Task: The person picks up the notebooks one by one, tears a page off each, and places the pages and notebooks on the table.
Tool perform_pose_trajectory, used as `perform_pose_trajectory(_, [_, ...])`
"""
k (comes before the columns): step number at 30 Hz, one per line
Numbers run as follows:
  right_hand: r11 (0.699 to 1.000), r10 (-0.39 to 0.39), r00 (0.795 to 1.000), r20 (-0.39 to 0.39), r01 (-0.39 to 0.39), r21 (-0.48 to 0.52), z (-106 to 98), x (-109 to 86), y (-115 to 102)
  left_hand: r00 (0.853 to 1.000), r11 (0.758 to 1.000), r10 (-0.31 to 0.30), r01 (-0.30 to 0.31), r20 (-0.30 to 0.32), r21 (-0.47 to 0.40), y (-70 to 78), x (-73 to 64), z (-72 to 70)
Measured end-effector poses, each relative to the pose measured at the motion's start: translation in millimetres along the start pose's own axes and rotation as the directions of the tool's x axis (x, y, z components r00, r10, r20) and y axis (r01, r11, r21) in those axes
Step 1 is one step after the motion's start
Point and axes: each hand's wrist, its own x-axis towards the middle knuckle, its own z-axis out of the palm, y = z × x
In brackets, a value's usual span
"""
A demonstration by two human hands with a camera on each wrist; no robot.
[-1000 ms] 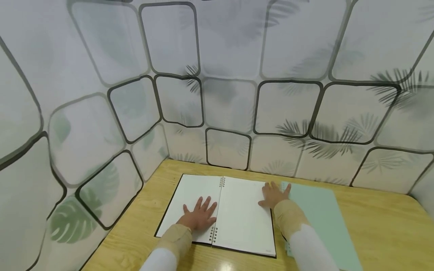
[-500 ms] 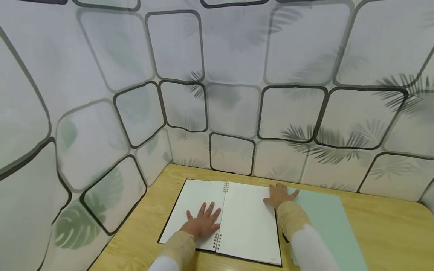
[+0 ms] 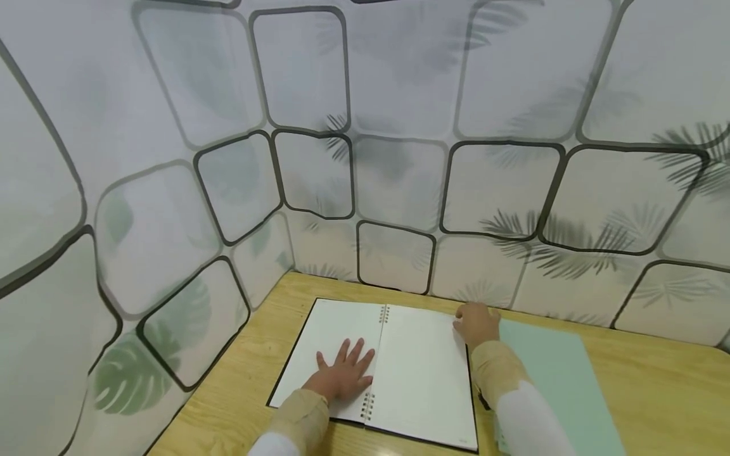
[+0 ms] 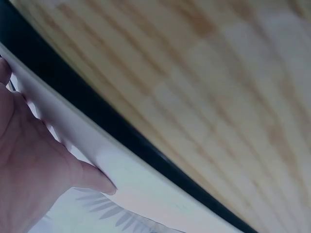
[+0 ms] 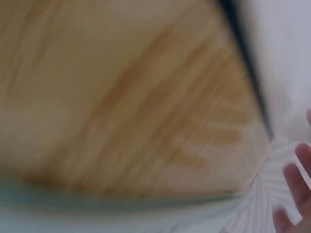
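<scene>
Your left hand [image 3: 341, 375] lies flat, fingers spread, grasping nothing, on the open white-paged spiral notebook [image 3: 423, 373] on the yellowish wooden worktop [image 3: 259, 351]. Your right hand [image 3: 478, 324] has bent fingers at its far right corner, grip unclear; you're probably starting a page turn, so separate one sheet.

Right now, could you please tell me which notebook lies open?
The white-paged notebook under the left hand; the green notebook shows only its cover.

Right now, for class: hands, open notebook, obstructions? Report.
Left fingers spread on open white-paged spiral notebook. Right fingers at its far right corner, grip unclear. Mint-green rectangular notebook alongside, not on pages.
</scene>
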Motion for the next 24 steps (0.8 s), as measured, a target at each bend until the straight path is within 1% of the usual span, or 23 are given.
perform_pose_trajectory(1, [0.996, 0.027, 1.0, -0.002, -0.027, 0.09, -1.4, -1.0, -1.7, 1.0, 1.0, -0.003, 0.003, 0.002, 0.006, -0.2, 0.0, 0.5])
perform_pose_trajectory(2, [0.98, 0.061, 0.998, 0.004, -0.06, 0.191, -2.7, -2.1, -2.9, 1.0, 1.0, -0.005, 0.005, 0.001, 0.01, -0.4, 0.1, 0.9])
perform_pose_trajectory(3, [0.953, 0.096, 0.995, 0.015, -0.096, 0.286, -4.3, -3.2, -4.1, 1.0, 1.0, -0.005, 0.005, -0.003, 0.018, -0.4, 0.1, 1.1])
perform_pose_trajectory(4, [0.921, 0.13, 0.991, 0.044, -0.137, 0.364, -5.9, -4.3, -5.0, 1.0, 1.0, -0.004, 0.005, -0.009, 0.028, -0.6, 0.4, 1.4])
perform_pose_trajectory(5, [0.889, 0.16, 0.985, 0.069, -0.174, 0.423, -7.2, -5.7, -5.7, 1.0, 0.999, -0.002, 0.002, -0.018, 0.039, -0.8, 0.9, 1.8])
perform_pose_trajectory(6, [0.868, 0.181, 0.98, 0.084, -0.199, 0.454, -8.0, -7.3, -6.2, 1.0, 0.999, 0.0, 0.001, -0.028, 0.044, -1.0, 1.7, 1.9])
perform_pose_trajectory(7, [0.859, 0.193, 0.976, 0.105, -0.219, 0.462, -8.2, -9.1, -6.4, 0.999, 0.999, 0.002, -0.001, -0.038, 0.052, -1.1, 2.3, 2.0])
perform_pose_trajectory(9, [0.835, 0.206, 0.963, 0.171, -0.264, 0.483, -7.6, -13.5, -7.2, 0.998, 0.998, 0.004, -0.001, -0.059, 0.066, -2.2, 4.4, 2.9])
perform_pose_trajectory(12, [0.792, 0.218, 0.936, 0.277, -0.336, 0.509, -6.1, -20.0, -7.4, 0.996, 0.996, 0.009, 0.0, -0.093, 0.091, -3.6, 10.2, 2.9])
perform_pose_trajectory(13, [0.772, 0.22, 0.925, 0.311, -0.36, 0.524, -5.6, -22.2, -7.7, 0.994, 0.994, 0.012, 0.0, -0.106, 0.107, -4.3, 11.9, 3.3])
perform_pose_trajectory(14, [0.744, 0.229, 0.912, 0.34, -0.389, 0.543, -5.1, -24.4, -8.3, 0.993, 0.993, 0.016, -0.002, -0.121, 0.121, -5.1, 13.7, 3.3])
perform_pose_trajectory(16, [0.71, 0.242, 0.9, 0.364, -0.42, 0.565, -4.3, -27.9, -8.9, 0.988, 0.991, 0.032, -0.011, -0.15, 0.135, -6.2, 17.0, 2.7])
perform_pose_trajectory(17, [0.702, 0.244, 0.896, 0.371, -0.427, 0.57, -4.4, -29.2, -9.3, 0.985, 0.991, 0.039, -0.017, -0.165, 0.135, -6.5, 18.3, 2.2])
perform_pose_trajectory(19, [0.685, 0.244, 0.894, 0.377, -0.434, 0.585, -4.5, -31.5, -9.5, 0.981, 0.993, 0.05, -0.029, -0.187, 0.113, -6.8, 20.1, 1.1])
perform_pose_trajectory(20, [0.68, 0.247, 0.89, 0.384, -0.441, 0.586, -4.8, -32.5, -9.6, 0.981, 0.996, 0.05, -0.034, -0.189, 0.084, -6.7, 20.2, 0.5])
perform_pose_trajectory(22, [0.673, 0.24, 0.885, 0.399, -0.448, 0.588, -6.0, -34.9, -9.7, 0.983, 0.999, 0.042, -0.041, -0.178, 0.01, -6.6, 19.0, 0.2])
perform_pose_trajectory(24, [0.67, 0.228, 0.88, 0.417, -0.453, 0.589, -7.5, -37.6, -9.4, 0.988, 0.997, 0.031, -0.041, -0.154, -0.06, -6.4, 16.3, 0.1])
